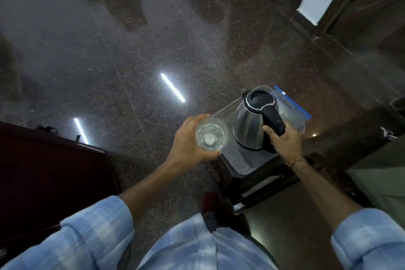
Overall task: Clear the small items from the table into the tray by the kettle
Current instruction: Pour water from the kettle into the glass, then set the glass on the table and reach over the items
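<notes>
Your left hand [187,142] gripped a clear glass [210,136], seemingly empty, just beside the tray's [241,164] left edge. Your right hand [285,140] clasped the handle of the steel kettle [249,125] on the tray, a plastic bag [291,109] behind it.

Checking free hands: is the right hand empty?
No, the right hand grips the kettle by its black handle.

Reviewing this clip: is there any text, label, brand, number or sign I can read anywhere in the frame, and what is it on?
None can be read.
Tray: a faint mark near its front edge, too blurred to read.
Kettle: no brand or label visible on body, lid or handle.
Zip bag behind the kettle: no legible print.
Glass in the left hand: no markings.
</notes>
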`<state>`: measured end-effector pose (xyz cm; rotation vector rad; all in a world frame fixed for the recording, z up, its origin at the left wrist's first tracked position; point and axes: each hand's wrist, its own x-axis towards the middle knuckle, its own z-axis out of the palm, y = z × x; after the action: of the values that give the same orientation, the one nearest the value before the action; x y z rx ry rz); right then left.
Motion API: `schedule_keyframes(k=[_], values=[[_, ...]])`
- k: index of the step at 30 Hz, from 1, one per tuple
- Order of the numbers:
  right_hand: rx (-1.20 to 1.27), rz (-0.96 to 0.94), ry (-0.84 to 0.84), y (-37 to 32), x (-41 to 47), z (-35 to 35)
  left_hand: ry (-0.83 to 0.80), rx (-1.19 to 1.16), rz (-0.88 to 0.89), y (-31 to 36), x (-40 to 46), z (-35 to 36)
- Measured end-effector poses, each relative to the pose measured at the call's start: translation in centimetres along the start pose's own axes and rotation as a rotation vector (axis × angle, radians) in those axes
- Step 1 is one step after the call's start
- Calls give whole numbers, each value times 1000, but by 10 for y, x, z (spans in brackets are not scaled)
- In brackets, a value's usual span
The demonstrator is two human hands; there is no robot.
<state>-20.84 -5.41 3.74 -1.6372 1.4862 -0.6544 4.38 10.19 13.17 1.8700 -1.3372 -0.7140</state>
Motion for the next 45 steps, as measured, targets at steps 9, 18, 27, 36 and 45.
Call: schedule_keyframes(k=[9,18,27,36,45], values=[[58,-1,-71,28,1,23,-7,-19,-25,2,-6,11],[9,117,-101,48,-27,5,-55,-39,23,6,-5,18],[-41,295,134,71,-117,-61,-225,-88,167,26,-5,53],[-20,413,643,117,-246,-194,-462,-107,318,80,-33,137],[32,480,927,174,-397,-307,-647,-69,427,152,-125,263]])
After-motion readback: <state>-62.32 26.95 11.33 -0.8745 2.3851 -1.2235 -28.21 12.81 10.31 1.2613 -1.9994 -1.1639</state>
